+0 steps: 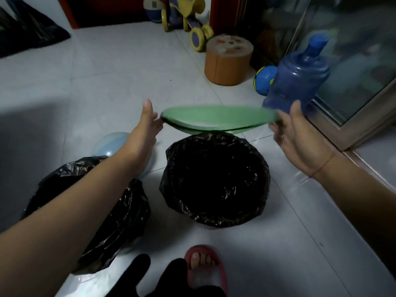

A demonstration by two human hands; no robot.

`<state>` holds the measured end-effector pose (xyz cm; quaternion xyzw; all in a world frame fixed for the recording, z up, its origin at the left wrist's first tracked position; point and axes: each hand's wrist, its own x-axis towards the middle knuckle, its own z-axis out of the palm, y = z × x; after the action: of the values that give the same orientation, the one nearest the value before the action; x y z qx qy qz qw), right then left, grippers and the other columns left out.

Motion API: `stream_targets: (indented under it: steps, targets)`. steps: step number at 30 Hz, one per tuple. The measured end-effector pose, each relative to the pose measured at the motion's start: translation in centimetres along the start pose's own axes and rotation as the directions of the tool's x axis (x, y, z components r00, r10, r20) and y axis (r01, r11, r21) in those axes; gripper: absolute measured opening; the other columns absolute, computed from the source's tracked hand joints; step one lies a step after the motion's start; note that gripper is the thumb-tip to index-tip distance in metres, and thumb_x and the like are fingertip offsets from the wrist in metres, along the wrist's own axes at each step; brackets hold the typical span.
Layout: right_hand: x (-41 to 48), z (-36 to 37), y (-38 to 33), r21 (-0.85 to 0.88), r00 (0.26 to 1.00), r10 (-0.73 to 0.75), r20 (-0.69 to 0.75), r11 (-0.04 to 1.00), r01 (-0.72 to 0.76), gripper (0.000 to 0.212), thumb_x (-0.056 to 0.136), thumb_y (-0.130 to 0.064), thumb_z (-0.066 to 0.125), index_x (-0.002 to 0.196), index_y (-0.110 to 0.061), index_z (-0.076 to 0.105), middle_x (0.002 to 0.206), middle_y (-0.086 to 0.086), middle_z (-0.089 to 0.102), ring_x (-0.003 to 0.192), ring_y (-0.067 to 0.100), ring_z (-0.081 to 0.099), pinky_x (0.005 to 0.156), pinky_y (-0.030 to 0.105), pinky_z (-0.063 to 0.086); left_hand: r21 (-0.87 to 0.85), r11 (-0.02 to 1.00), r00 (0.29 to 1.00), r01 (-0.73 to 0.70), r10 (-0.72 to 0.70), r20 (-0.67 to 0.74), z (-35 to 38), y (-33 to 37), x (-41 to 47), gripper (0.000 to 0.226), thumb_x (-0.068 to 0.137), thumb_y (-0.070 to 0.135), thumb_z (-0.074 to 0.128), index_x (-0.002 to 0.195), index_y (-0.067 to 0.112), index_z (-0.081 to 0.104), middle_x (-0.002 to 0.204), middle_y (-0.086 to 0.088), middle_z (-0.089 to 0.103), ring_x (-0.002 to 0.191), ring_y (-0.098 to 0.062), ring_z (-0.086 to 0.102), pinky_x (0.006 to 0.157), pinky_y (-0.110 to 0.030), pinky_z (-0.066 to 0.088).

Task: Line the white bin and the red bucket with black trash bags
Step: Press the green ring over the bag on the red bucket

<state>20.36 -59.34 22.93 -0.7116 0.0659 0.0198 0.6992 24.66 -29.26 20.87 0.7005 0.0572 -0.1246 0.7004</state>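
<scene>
Two containers stand on the tiled floor, each covered by a black trash bag that hides its own colour. One bagged container [214, 181] sits in the middle with its bag folded over the rim. The other bagged container [102, 211] is at the lower left, partly behind my left forearm. Above the middle one I hold a green ring-shaped lid [216, 118], level and slightly blurred. My left hand [147, 123] pinches its left edge. My right hand [300, 133] grips its right edge.
A blue water jug [297, 76] stands at the right by a glass sliding door [353, 93]. An orange round stool [228, 58], a blue ball [264, 79], a toy ride-on [188, 18] and a loose black bag [27, 28] lie further back. My sandalled foot [203, 269] is below.
</scene>
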Motion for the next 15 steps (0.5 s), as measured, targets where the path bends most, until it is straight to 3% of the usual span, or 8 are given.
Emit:
stream_targets:
  steps: [2, 4, 6, 7, 9, 10, 15]
  targets:
    - [-2.5, 0.3, 1.8, -0.03, 0.998, 0.052, 0.022, 0.998, -0.051, 0.061, 0.086, -0.064, 0.028, 0.122, -0.021, 0.052, 0.122, -0.012, 0.053, 0.117, 0.002, 0.045, 0.108, 0.021, 0.031, 0.089, 0.995, 0.998, 0.054, -0.057, 0.033, 0.2, -1.6, -2.3, 0.1, 0.07, 0.087, 0.029, 0.144, 0.021, 0.041, 0.151, -0.001, 0.04, 0.14, -0.011, 0.033, 0.119, -0.036, 0.019]
    - [-4.9, 0.7, 4.1, -0.17, 0.993, 0.115, 0.012, 0.979, -0.112, 0.078, 0.081, -0.066, 0.03, 0.141, -0.018, 0.04, 0.148, -0.006, 0.037, 0.139, 0.005, 0.027, 0.119, 0.03, 0.015, 0.143, 0.988, 0.995, 0.056, -0.067, 0.076, 0.7, -3.5, -4.3, 0.095, 0.069, 0.086, 0.038, 0.137, 0.021, 0.052, 0.142, -0.002, 0.052, 0.133, -0.012, 0.046, 0.112, -0.03, 0.034]
    - [-6.7, 1.4, 6.4, -0.276, 0.99, 0.14, -0.025, 0.951, -0.142, 0.077, 0.088, -0.059, 0.029, 0.152, -0.02, 0.015, 0.157, -0.008, 0.017, 0.141, 0.001, 0.014, 0.115, 0.022, 0.008, 0.233, 0.972, 0.995, 0.011, -0.034, 0.098, 1.1, -5.4, -5.6, 0.089, 0.079, 0.079, 0.04, 0.144, 0.019, 0.043, 0.149, 0.004, 0.043, 0.137, -0.006, 0.037, 0.116, -0.028, 0.025]
    - [-7.2, 1.7, 7.5, -0.311, 0.989, 0.14, -0.04, 0.939, -0.145, 0.072, 0.093, -0.054, 0.03, 0.153, -0.021, 0.008, 0.159, -0.007, 0.012, 0.143, 0.003, 0.01, 0.113, 0.021, 0.007, 0.276, 0.961, 0.996, -0.032, 0.007, 0.093, 1.3, -6.3, -6.0, 0.079, 0.086, 0.07, 0.041, 0.146, 0.019, 0.038, 0.149, 0.012, 0.04, 0.135, 0.003, 0.034, 0.115, -0.019, 0.021]
    - [-7.7, 2.1, 9.2, -0.391, 0.991, 0.119, -0.058, 0.911, -0.132, 0.069, 0.097, -0.047, 0.032, 0.153, -0.021, 0.0, 0.161, -0.006, 0.0, 0.146, 0.006, 0.002, 0.11, 0.02, 0.004, 0.342, 0.933, 0.993, -0.11, 0.09, 0.075, 1.7, -7.5, -6.3, 0.054, 0.097, 0.048, 0.042, 0.145, 0.024, 0.034, 0.137, 0.026, 0.041, 0.118, 0.02, 0.037, 0.096, 0.003, 0.02]
    - [-7.6, 2.3, 9.8, -0.429, 0.992, 0.101, -0.069, 0.895, -0.121, 0.071, 0.097, -0.046, 0.034, 0.153, -0.021, -0.002, 0.161, -0.006, -0.003, 0.146, 0.006, -0.002, 0.11, 0.02, 0.002, 0.372, 0.919, 0.991, -0.129, 0.113, 0.065, 1.9, -7.9, -6.2, 0.053, 0.099, 0.043, 0.043, 0.146, 0.023, 0.032, 0.135, 0.026, 0.039, 0.119, 0.019, 0.035, 0.093, 0.004, 0.019]
    - [-7.5, 3.1, 11.0, -0.567, 0.993, -0.008, -0.116, 0.821, -0.06, 0.073, 0.098, -0.039, 0.038, 0.152, -0.017, -0.007, 0.161, -0.003, -0.01, 0.147, 0.01, -0.003, 0.109, 0.018, 0.002, 0.612, 0.76, 0.968, -0.221, 0.245, 0.046, 1.8, -9.6, -5.6, 0.066, 0.098, 0.037, 0.048, 0.151, 0.011, 0.019, 0.152, -0.001, 0.031, 0.142, -0.015, 0.025, 0.109, -0.024, 0.017]
